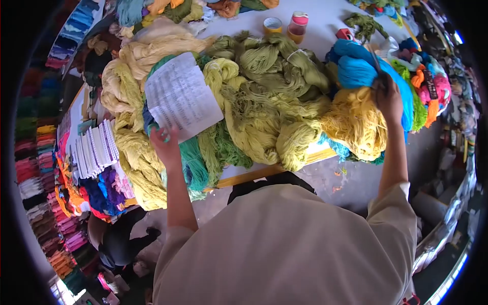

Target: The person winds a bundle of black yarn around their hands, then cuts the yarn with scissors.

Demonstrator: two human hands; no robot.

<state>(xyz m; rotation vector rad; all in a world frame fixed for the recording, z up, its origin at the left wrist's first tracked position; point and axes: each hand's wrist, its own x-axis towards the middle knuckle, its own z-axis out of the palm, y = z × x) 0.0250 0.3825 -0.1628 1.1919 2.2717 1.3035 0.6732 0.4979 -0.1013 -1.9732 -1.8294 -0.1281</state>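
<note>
My left hand (166, 145) is at the lower left corner of a white sheet of paper (183, 99) covered in rows of writing. Its fingers are curled, with specks of teal showing among them; what they hold is not clear. Under the sheet lie teal yarn (193, 162) and cream skeins (140, 170). On the right, my right hand (389, 101) is closed around the dark handles of what look like scissors (375, 60), blades pointing away from me. It rests over bright blue yarn (356, 71), beside golden-yellow yarn (356, 124). Olive-green skeins (274, 66) heap between my hands.
A tape roll (273, 25) and a pink-topped container (298, 24) stand on the white table (325, 20) behind the yarn. Stacked white booklets (95, 150) are at the left. Multicoloured yarn (432, 91) hangs at the right end. Someone in dark clothing (122, 239) is low at the left.
</note>
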